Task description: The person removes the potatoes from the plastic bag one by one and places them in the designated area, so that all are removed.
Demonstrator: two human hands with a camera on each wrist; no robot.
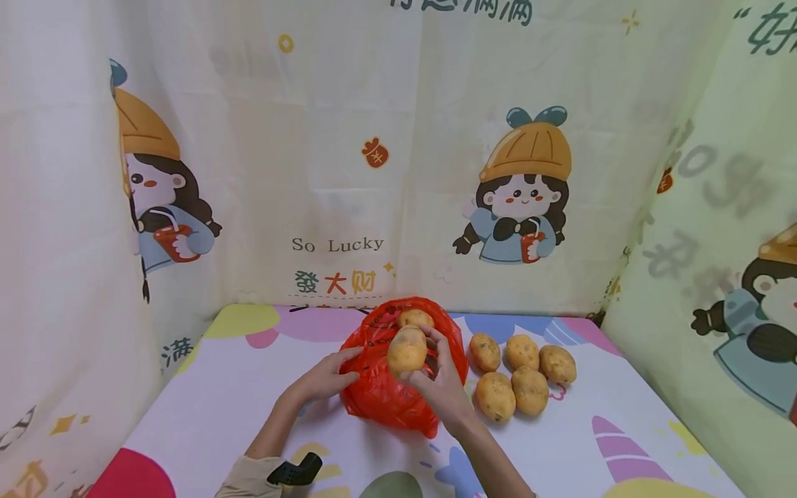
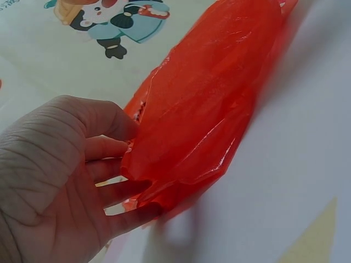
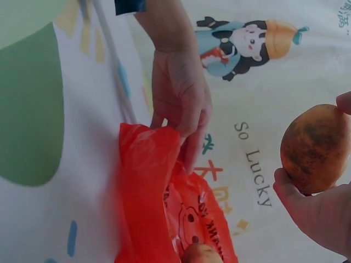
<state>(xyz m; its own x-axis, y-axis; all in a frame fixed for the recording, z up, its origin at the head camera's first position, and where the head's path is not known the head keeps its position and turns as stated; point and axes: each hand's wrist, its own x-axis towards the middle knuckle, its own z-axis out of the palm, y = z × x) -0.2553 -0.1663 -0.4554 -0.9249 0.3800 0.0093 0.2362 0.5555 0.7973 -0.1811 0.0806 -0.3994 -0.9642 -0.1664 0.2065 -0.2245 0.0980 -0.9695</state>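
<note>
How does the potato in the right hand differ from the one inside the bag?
The held potato is gripped by the right hand, clear of the red bag; the bagged potato lies inside it, ungripped. In the head view, the held potato shows mostly whole; the bagged potato is partly hidden. Both are yellowish-brown.

Right wrist view: right hand [image 3: 323, 218], bagged potato [image 3: 202, 255] cut off by edges.

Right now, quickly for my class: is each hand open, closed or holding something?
Left hand: closed, holding the edge of the red bag.
Right hand: closed, holding one potato.
</note>
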